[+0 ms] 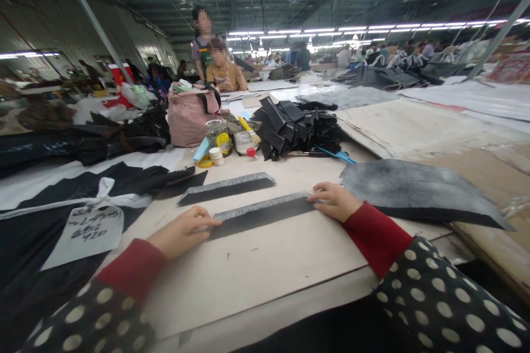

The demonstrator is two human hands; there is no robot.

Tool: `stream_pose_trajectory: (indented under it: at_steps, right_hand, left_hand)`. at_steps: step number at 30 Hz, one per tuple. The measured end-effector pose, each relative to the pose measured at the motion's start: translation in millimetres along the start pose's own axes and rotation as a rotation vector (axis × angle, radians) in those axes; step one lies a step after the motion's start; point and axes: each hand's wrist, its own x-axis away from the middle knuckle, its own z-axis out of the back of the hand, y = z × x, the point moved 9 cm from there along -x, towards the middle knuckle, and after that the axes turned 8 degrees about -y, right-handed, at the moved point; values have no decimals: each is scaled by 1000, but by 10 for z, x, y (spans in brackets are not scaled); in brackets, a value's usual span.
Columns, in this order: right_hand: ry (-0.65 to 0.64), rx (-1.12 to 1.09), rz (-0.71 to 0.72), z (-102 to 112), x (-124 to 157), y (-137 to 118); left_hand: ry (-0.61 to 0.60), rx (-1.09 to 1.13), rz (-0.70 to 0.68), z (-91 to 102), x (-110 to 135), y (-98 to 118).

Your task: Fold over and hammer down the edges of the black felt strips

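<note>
In front of me, a long black fabric strip (260, 215) with a greyish band along its far edge lies flat on the pale work board (265, 281). The fingers of my left hand (186, 231) are closed at its left end. At its right end, my right hand (334, 199) grips the corner with thumb and fingertips. Just beyond lies a second, similar strip (227, 187), touched by neither hand. To the right of my right hand is a larger dark piece (418, 190) with a whitish, dusty-looking surface and a black near edge.
Behind the strips stand a glass jar (218, 137), a small white bottle (216, 156), a yellow-handled brush (249, 129) and a pink bag (192, 113). Black cut pieces (290, 127) are heaped beside them. Left, a dark bundle carries a written tag (89, 231). Two people are across the table.
</note>
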Motion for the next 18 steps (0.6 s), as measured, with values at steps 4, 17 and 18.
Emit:
stream_pose_trajectory:
  at_steps: [4, 17, 18]
  right_hand:
    - [9, 3, -19, 9, 8, -21]
    - [26, -29, -44, 24, 20, -32]
    - [44, -41, -42, 43, 22, -20]
  left_hand:
    - [24, 15, 85, 194, 24, -19]
    - [194, -214, -329, -324, -1270, 1908]
    - [195, -216, -336, -374, -1289, 1911]
